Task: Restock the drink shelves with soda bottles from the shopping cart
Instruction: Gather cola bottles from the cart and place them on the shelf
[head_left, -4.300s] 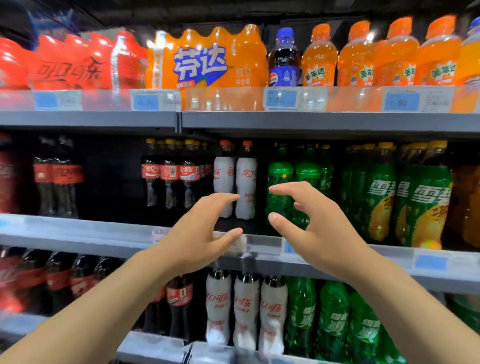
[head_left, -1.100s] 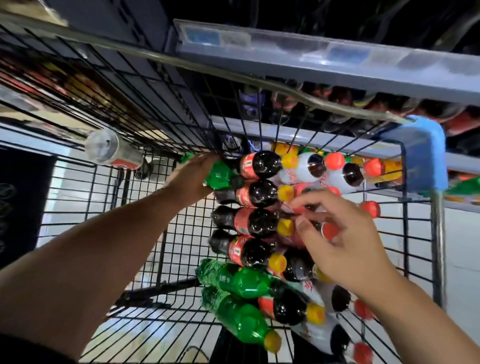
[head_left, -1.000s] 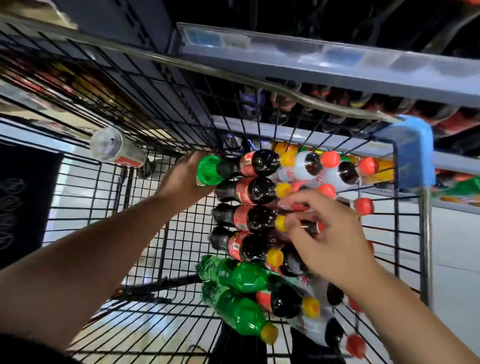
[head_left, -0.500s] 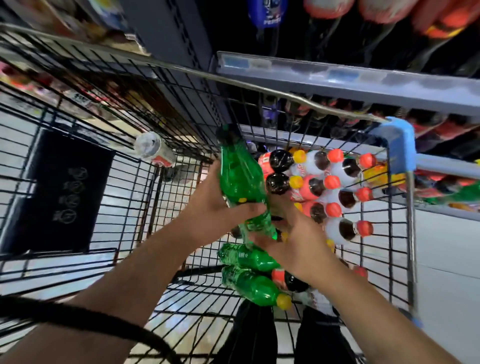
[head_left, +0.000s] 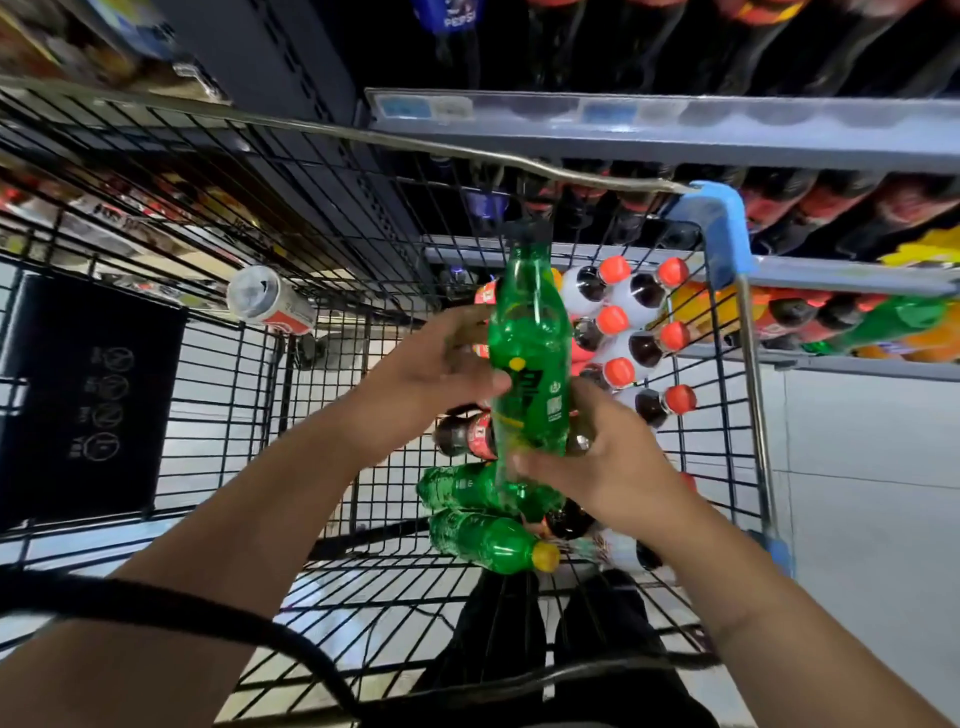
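The green plastic soda bottle (head_left: 527, 332) is up above the black wire shopping cart (head_left: 311, 208). The left hand (head_left: 431, 369) wraps its middle from the left. The right hand (head_left: 602, 462) wraps its near bottom end. Its cap points far, toward the grey drink shelf (head_left: 675, 130), so I think it goes forward next.

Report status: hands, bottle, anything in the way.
Holding green bottle: left hand mid-body, right hand near base. Held above other bottles lying in cart. Cart's wire wall stands between it and shelves.
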